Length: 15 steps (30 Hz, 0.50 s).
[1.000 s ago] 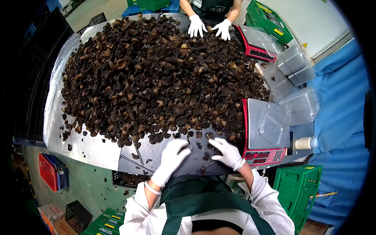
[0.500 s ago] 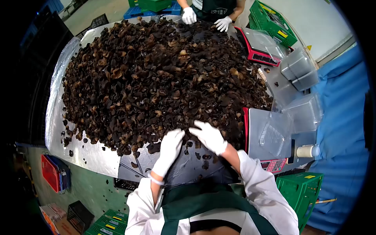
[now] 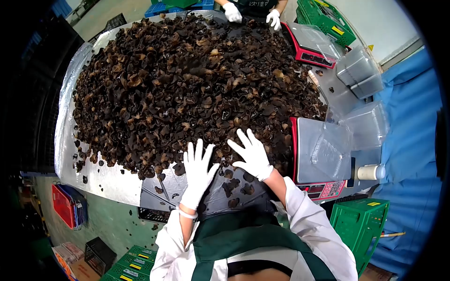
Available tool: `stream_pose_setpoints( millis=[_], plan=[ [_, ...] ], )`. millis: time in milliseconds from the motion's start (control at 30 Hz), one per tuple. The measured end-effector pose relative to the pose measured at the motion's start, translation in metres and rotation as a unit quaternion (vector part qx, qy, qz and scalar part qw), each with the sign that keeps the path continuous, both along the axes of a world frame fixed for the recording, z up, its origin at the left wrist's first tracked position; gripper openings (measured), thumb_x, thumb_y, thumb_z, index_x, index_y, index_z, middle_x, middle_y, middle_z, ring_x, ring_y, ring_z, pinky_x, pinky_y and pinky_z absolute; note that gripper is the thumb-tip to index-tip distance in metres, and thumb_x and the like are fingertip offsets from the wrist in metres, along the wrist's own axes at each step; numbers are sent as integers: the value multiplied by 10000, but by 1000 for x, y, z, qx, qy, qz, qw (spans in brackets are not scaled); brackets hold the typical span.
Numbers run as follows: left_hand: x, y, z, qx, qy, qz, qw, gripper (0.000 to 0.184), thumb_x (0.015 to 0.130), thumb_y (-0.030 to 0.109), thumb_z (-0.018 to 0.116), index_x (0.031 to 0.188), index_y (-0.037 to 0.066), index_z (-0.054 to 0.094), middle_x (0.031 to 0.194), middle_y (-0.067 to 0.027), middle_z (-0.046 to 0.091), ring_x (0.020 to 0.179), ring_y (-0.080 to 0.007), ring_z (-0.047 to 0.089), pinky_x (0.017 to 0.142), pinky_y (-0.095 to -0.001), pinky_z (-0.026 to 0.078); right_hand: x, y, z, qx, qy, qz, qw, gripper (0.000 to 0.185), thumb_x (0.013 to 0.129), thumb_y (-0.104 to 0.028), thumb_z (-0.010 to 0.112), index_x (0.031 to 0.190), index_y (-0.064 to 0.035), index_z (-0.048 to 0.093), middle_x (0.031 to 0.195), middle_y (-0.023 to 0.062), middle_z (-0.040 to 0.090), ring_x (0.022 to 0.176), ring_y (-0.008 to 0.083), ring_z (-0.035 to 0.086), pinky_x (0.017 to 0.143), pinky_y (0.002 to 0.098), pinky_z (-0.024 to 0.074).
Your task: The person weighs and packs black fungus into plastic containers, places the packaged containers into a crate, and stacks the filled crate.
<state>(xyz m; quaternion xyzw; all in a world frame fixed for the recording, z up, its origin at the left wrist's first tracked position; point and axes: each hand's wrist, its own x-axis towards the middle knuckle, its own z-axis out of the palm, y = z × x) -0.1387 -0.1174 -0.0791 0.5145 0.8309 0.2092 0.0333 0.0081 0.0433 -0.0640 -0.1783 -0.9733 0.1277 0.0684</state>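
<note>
A mound of wood ear mushrooms (image 3: 187, 93) walls off low passage ahead of the left hand (image 3: 198, 171) and right hand (image 3: 253, 159); the air above it is unobstructed. Between the hands runs a narrow gap. The near-left strip of the worktop (image 3: 122, 187) lies mostly bare. Rightward, a digital scale (image 3: 304, 140) bearing a clear plastic tray (image 3: 330, 157) stands in the way.

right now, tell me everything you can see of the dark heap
The heap is a broad, loose mound of curled, ruffled pieces, dark brown to black with tan patches, looking like fungus. Some look glossy. It covers most of the table, with stray pieces along its near edge. Its right side comes close to the nearer red scale. The open, white-gloved left grip and right grip lie over its near edge; contact is unclear.
</note>
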Motion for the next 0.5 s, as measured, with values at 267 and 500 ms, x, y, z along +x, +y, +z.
stream_pose_setpoints(
  millis=[267,500],
  plan=[
    [38,-85,-16,-27,-25,-232,972,437,815,368,650,1214,194,607,1372,-108,473,1309,-373,366,1071,-522,268,89,-62,-4,-42,-68,159,984,385,796,-246,639,1177,-198,609,1285,80,530,1268,322,430,1038,470,346],
    [25,-66,-8,82,-64,-104,989,498,776,241,698,1221,58,571,1340,-157,489,1260,-393,413,1039,-505,329,56,-42,-3,-97,146,34,984,297,776,-221,664,1065,-153,665,1177,95,602,1141,244,540,868,367,471]
  ],
)
